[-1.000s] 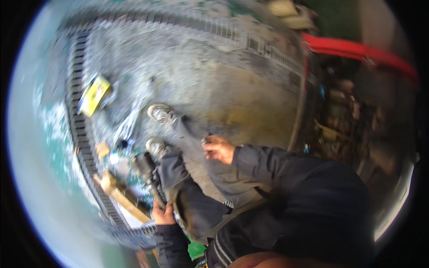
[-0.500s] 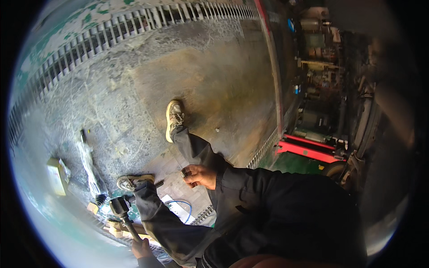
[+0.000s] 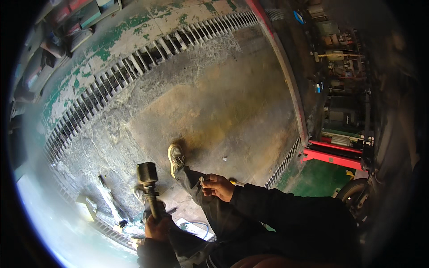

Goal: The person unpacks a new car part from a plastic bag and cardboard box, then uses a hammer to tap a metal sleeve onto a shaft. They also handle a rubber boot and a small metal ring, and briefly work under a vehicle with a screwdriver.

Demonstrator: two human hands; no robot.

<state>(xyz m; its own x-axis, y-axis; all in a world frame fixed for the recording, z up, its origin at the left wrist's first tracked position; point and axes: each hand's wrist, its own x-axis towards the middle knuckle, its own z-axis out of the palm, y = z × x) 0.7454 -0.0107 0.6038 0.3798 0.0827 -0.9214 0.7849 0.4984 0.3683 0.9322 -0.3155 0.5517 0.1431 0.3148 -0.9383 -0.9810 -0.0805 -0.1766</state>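
Observation:
My left hand [image 3: 157, 228] is wrapped round the shaft of a dark metal CV joint [image 3: 147, 173], holding it upright with its cup-shaped end on top. My right hand [image 3: 219, 186] is pinched, level with my knee, on a small light-coloured metal piece [image 3: 202, 180] whose exact kind is too small to make out. The two hands are apart, with the CV joint to the left of the small piece. Beneath them are my dark trouser legs and one shoe [image 3: 176, 160] on the stained floor.
A slotted drain grating [image 3: 156, 53] curves across the floor. At the right are a red lift arm [image 3: 333, 157], a wheel [image 3: 353, 190] and crowded shelves. Down left lie a carton [image 3: 86, 209] and a plastic-wrapped long part [image 3: 109, 198]; a blue hose [image 3: 203, 224] crosses a white sheet.
My left hand has raised the CV joint up and rightward, nearer my right hand, and it now stands upright. My view has shifted, showing more of the far floor. My right hand keeps its pinch.

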